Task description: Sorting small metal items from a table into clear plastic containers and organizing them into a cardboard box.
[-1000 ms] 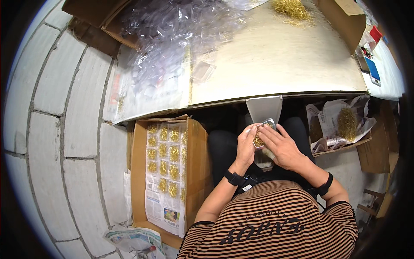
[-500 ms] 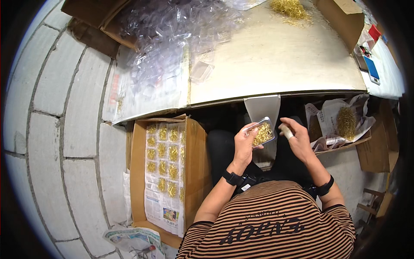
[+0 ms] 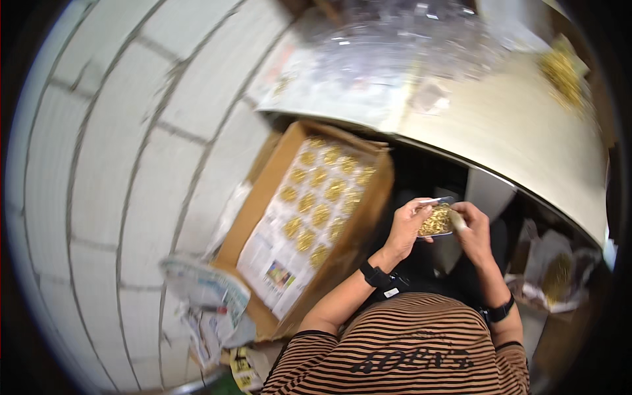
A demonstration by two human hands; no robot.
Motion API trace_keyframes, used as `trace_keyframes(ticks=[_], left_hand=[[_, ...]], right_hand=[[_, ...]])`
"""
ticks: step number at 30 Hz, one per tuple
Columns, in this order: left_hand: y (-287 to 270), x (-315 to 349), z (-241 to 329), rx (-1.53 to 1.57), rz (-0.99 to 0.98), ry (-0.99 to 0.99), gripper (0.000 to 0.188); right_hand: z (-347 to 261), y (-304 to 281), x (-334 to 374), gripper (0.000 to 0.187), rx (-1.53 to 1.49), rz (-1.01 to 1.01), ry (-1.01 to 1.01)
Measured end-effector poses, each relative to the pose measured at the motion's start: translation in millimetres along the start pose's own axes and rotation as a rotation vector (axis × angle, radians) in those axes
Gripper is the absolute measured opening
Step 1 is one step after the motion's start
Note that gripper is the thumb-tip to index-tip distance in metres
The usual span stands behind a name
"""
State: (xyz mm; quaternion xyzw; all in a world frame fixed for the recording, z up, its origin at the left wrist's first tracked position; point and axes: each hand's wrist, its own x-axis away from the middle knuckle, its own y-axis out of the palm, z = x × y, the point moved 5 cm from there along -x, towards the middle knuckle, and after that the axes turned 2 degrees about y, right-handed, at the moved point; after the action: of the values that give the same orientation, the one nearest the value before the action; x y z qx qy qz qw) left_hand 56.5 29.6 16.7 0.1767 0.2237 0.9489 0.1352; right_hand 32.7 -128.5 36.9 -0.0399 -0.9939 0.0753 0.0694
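Observation:
My left hand [image 3: 403,232] grips a small clear plastic box [image 3: 450,231] by its left side, thumb over the edge. Small shiny gold-coloured pieces [image 3: 432,221] fill the box; their exact kind is too small to tell. At the box's right edge, my right hand [image 3: 475,230] has its fingers closed on the rim, and one finger wears a pale wrap [image 3: 456,220]. Left of my legs stands an open cardboard box [image 3: 230,249], lined with newspaper [image 3: 257,263]. Rows of similar filled clear boxes [image 3: 305,202] lie on that paper.
Ahead is a pale table [image 3: 487,118] with a heap of clear plastic boxes [image 3: 421,33] and a gold pile [image 3: 563,72]. Under its right side, a paper-lined carton [image 3: 530,289] holds more gold pieces. A plastic bag [image 3: 224,296] lies by the cardboard box.
My view has swung to the left, so the cardboard box appears nearer the middle. My right hand, apart from the small clear box before, has come onto its right edge.

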Motion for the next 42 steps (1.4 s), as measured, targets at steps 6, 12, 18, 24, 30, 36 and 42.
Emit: trace_keyframes(ticks=[6,12,18,24,30,36,42], left_hand=[[-125.1,64.3,141.1,-0.202,0.337,0.365,0.035],[-297.3,122.3,177.2,-0.248,0.872,0.310,0.032],[-400.7,136.6,122.0,-0.249,1.116,0.178,0.013],[-399.6,150.8,116.1,-0.513,1.019,-0.143,0.015],[-374.0,137.1,120.9,-0.662,0.915,-0.227,0.023],[-312.6,102.5,175.6,-1.565,0.921,-0.167,0.023],[-269.7,53.7,154.0,-1.849,0.464,0.250,0.032]], right_hand=[[-27.7,22.7,-12.0,0.025,-0.158,-0.138,-0.034],[12.7,11.7,-18.3,0.021,-0.030,-0.210,0.094],[24.9,11.2,-13.2,0.024,0.056,-0.345,0.168],[27.7,14.8,-16.5,0.025,0.126,-0.359,0.204],[24.6,27.3,-16.2,0.026,0.183,-0.424,0.162],[21.3,27.7,-15.9,0.029,0.264,-0.457,0.120],[28.1,24.9,-15.3,0.030,0.275,-0.445,0.145]])
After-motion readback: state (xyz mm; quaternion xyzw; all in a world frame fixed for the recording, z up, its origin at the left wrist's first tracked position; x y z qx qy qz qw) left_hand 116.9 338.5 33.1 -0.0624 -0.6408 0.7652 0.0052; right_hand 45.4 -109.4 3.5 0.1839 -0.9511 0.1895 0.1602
